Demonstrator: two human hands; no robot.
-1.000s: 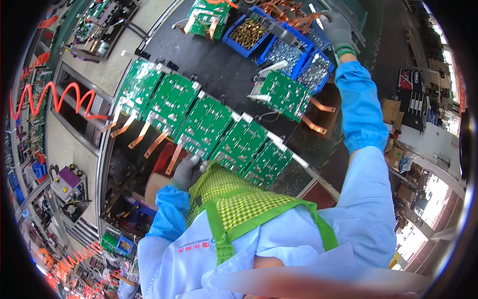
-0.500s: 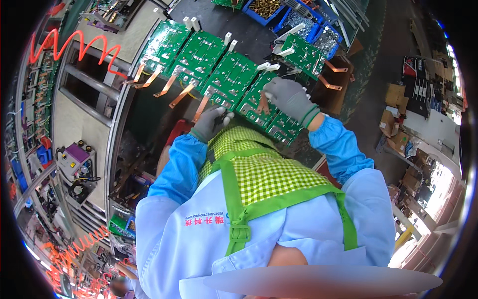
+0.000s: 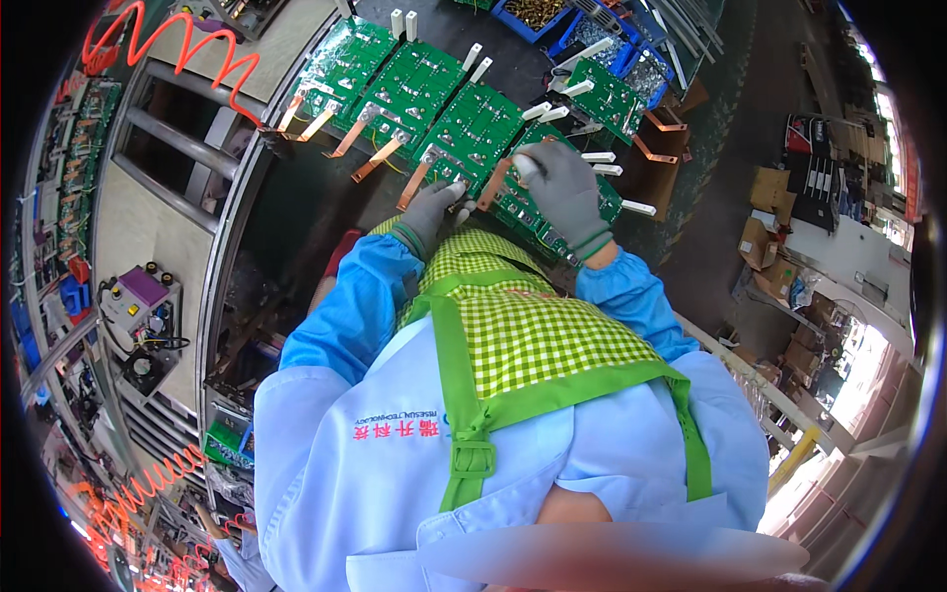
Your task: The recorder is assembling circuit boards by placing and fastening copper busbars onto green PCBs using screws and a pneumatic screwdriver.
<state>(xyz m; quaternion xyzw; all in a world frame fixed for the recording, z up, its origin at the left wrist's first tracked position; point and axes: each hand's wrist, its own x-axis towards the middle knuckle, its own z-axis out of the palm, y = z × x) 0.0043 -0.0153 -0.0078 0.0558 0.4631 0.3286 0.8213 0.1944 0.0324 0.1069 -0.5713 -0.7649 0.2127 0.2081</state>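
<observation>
A row of green circuit boards with bent copper strips and white posts runs across the upper middle. My right hand [image 3: 560, 192], in a grey glove, pinches a loose copper strip [image 3: 495, 185] above the near edge of the middle circuit board [image 3: 477, 126]. Close by, my gloved left hand [image 3: 430, 213] is curled at that board's near edge, its fingertips together; whatever they hold is too small to make out. A fixed copper strip [image 3: 414, 185] sticks out just above it. Partly under my right hand lies another circuit board [image 3: 533, 222].
Blue bins [image 3: 646, 77] of small metal parts stand at the far side, beside a separate circuit board [image 3: 605, 99]. A red coiled hose [image 3: 212, 49] hangs at the upper left. The metal frame [image 3: 222, 257] of a neighbouring bench runs along my left.
My right hand has brought the copper strip left, to the middle board's near edge. My left hand has moved slightly right and up, closer to it. The view has shifted a little.
</observation>
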